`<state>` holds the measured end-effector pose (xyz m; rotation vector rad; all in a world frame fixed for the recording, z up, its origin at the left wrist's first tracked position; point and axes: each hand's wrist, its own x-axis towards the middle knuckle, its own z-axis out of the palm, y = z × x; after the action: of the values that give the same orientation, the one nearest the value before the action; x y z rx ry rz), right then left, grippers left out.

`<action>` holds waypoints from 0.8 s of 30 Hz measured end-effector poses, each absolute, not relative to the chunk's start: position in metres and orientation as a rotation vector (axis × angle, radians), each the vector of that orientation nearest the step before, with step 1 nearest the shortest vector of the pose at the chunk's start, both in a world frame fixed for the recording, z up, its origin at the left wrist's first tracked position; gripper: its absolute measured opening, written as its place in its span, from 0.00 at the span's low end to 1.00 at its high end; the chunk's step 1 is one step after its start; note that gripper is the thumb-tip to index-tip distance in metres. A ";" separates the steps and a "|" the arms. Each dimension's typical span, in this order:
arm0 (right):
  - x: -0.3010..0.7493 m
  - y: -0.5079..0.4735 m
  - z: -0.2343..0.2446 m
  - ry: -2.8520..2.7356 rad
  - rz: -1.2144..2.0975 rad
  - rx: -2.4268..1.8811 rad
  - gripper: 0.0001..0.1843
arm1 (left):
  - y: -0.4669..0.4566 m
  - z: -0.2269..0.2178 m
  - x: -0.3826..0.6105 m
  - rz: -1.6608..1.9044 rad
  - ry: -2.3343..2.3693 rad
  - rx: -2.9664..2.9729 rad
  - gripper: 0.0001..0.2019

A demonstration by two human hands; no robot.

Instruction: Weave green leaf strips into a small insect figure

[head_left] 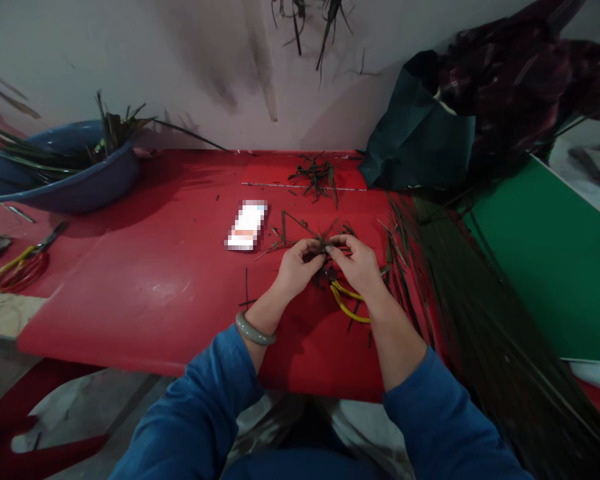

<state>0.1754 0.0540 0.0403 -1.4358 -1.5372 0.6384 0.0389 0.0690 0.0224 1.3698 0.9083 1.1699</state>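
Over the red table (155, 287), my left hand (298, 268) and my right hand (356, 264) meet. Both pinch a small dark bundle of leaf strips (325, 245) between fingertips, just above the tabletop. A grey-green bangle (253, 331) sits on my left wrist, and both arms wear blue sleeves. Under my right hand lie yellow-handled scissors (347, 303). Loose strips lie scattered about the hands.
A blurred white card (247, 227) lies left of the hands. A blue basin (65, 175) with long leaves stands far left, with red-and-yellow-handled scissors (20, 265) near it. A long sheaf of dark leaves (470, 307) runs along the right, beside a green board (545, 260) and dark cloth (480, 107).
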 end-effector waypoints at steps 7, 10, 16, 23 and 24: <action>0.174 0.053 0.041 -1.502 0.622 -1.383 0.07 | 0.067 0.028 0.039 1.178 0.905 1.339 0.14; 0.174 0.053 0.040 -1.488 0.615 -1.378 0.07 | 0.066 0.028 0.039 1.158 0.900 1.340 0.16; 0.174 0.052 0.043 -1.489 0.610 -1.407 0.07 | 0.066 0.028 0.039 1.156 0.897 1.376 0.12; 0.173 0.051 0.044 -1.519 0.593 -1.452 0.08 | 0.067 0.026 0.040 1.158 0.919 1.358 0.13; 0.173 0.052 0.043 -1.531 0.579 -1.461 0.08 | 0.068 0.025 0.039 1.159 0.924 1.359 0.13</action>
<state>0.1731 0.0516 0.0430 -1.4610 -1.5312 0.5786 0.0395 0.0676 0.0254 1.3591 0.9243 1.1588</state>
